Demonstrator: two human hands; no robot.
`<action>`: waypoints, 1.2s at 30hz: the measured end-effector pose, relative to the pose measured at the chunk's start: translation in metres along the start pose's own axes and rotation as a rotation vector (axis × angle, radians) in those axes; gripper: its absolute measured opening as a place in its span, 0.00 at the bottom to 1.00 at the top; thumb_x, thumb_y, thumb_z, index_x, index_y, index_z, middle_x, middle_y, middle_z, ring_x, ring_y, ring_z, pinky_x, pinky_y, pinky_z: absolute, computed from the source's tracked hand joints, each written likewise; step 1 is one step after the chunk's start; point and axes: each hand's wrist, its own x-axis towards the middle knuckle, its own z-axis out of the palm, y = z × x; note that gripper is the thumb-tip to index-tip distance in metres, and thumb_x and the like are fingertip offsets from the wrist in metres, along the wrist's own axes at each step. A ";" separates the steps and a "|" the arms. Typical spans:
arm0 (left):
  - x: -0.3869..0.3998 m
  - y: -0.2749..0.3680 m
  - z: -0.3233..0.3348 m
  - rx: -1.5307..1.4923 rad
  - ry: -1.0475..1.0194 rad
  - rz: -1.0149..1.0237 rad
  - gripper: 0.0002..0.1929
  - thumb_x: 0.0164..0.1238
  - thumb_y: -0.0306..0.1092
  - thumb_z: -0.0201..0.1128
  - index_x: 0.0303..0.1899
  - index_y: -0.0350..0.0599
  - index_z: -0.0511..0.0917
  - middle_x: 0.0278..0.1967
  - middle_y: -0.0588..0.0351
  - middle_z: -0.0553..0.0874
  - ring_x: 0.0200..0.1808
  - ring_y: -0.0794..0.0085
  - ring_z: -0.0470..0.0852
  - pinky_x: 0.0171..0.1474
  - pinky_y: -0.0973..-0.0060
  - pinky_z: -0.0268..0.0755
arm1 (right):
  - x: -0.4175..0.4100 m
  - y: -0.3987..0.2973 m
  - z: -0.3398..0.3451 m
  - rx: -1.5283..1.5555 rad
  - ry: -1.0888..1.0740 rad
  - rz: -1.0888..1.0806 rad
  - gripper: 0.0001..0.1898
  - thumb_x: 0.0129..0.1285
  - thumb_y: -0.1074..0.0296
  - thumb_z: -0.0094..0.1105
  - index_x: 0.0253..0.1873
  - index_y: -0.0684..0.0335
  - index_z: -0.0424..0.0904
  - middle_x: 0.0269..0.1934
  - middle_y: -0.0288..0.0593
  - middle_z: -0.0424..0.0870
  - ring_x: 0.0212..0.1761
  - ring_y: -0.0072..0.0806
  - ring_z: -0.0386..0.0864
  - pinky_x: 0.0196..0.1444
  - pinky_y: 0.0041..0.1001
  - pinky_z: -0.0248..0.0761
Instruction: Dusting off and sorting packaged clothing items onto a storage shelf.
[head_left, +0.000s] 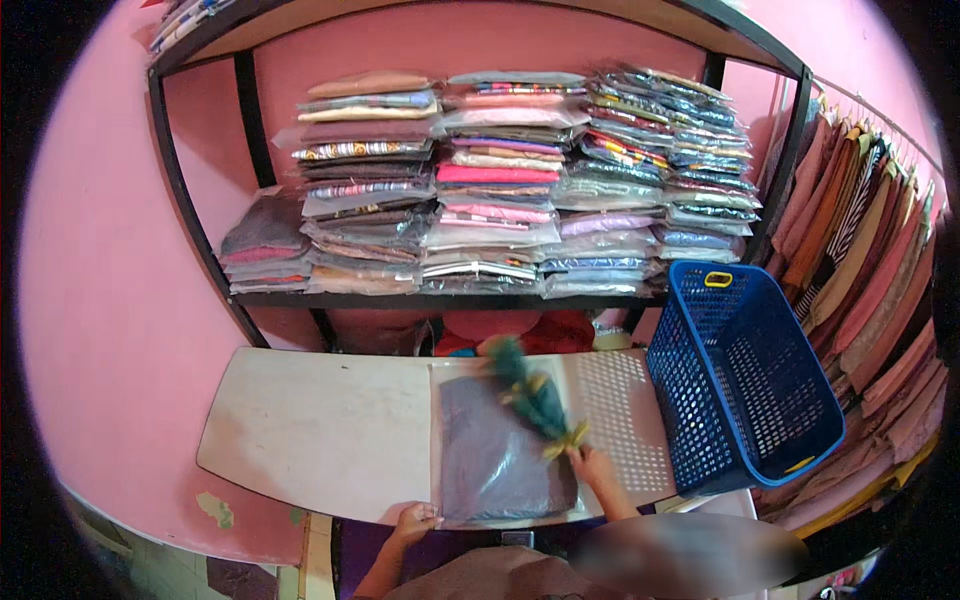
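A folded greyish-purple garment (499, 442) lies flat inside a clear plastic bag (436, 420) on the pale table. My left hand (417, 520) pinches the bag's near left corner at the table's front edge. In my right hand (594, 469) is the end of a dark green duster-like thing (536, 397) with yellow ties. It is blurred, so its exact kind is unclear. It slants away to the left above the upper right part of the bag, and I cannot tell whether it touches the plastic.
A blue perforated plastic basket (739, 375) stands at the table's right end. Behind the pale table (322, 420), a black-framed shelf (450, 301) carries stacks of bagged folded clothes (495, 176). Garments on hangers (862, 217) fill the right side. A pink wall (97, 300) borders the left.
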 end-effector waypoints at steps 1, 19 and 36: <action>0.002 -0.002 -0.002 -0.001 0.004 0.007 0.14 0.50 0.25 0.64 0.39 0.34 0.71 0.27 0.54 0.80 0.29 0.75 0.78 0.32 0.79 0.71 | -0.017 -0.004 -0.002 -0.016 -0.105 -0.075 0.27 0.57 0.39 0.38 0.39 0.60 0.75 0.31 0.57 0.78 0.36 0.51 0.75 0.38 0.43 0.67; -0.001 0.034 0.011 0.223 0.101 -0.091 0.12 0.48 0.25 0.65 0.36 0.35 0.72 0.25 0.57 0.79 0.26 0.77 0.77 0.31 0.81 0.70 | -0.044 -0.010 -0.010 -0.050 0.000 -0.183 0.23 0.56 0.41 0.44 0.37 0.58 0.76 0.24 0.54 0.77 0.28 0.50 0.76 0.29 0.42 0.69; -0.007 0.031 0.014 0.094 0.139 -0.066 0.12 0.49 0.24 0.64 0.36 0.36 0.72 0.26 0.55 0.79 0.27 0.76 0.77 0.30 0.81 0.69 | -0.013 0.011 -0.023 0.096 0.007 -0.047 0.26 0.56 0.41 0.43 0.39 0.62 0.75 0.26 0.57 0.77 0.33 0.51 0.75 0.34 0.42 0.68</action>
